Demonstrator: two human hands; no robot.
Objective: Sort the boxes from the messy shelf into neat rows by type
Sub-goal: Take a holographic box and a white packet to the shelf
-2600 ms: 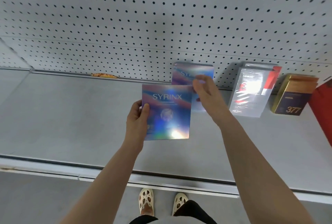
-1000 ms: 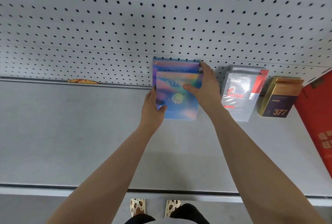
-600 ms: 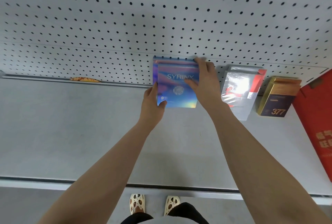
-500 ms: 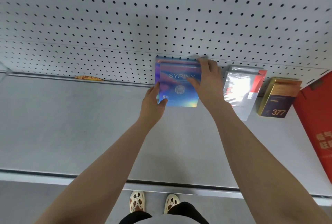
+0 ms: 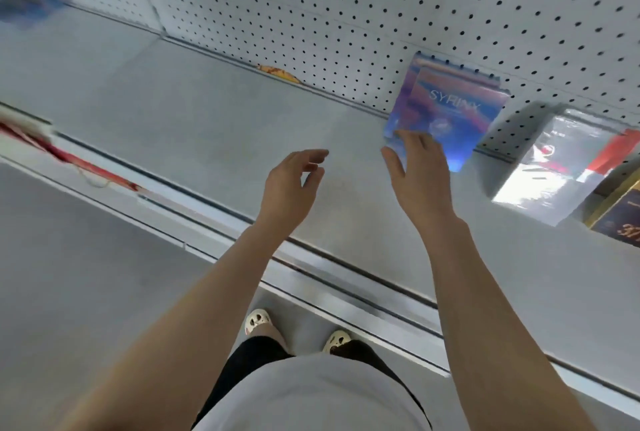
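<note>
Two iridescent blue-pink SYRINX boxes (image 5: 457,115) stand one in front of the other against the pegboard at the back of the grey shelf (image 5: 207,140). My right hand (image 5: 417,174) hovers just in front of them with relaxed fingers, holding nothing; whether its fingertips touch the front box is unclear. My left hand (image 5: 291,185) is over the bare shelf to the left, fingers loosely curled and empty.
Right of the SYRINX boxes stand a shiny white-and-red wrapped box (image 5: 561,167) and a gold-and-navy box (image 5: 620,219). A small orange scrap (image 5: 278,73) lies at the pegboard's foot. Something red (image 5: 69,157) lies on the shelf's front rail at left. My feet (image 5: 298,330) are below.
Both hands have let go of the front SYRINX box and pulled back toward me. The box now stands against the one behind it. My view has swung left and tilted.
</note>
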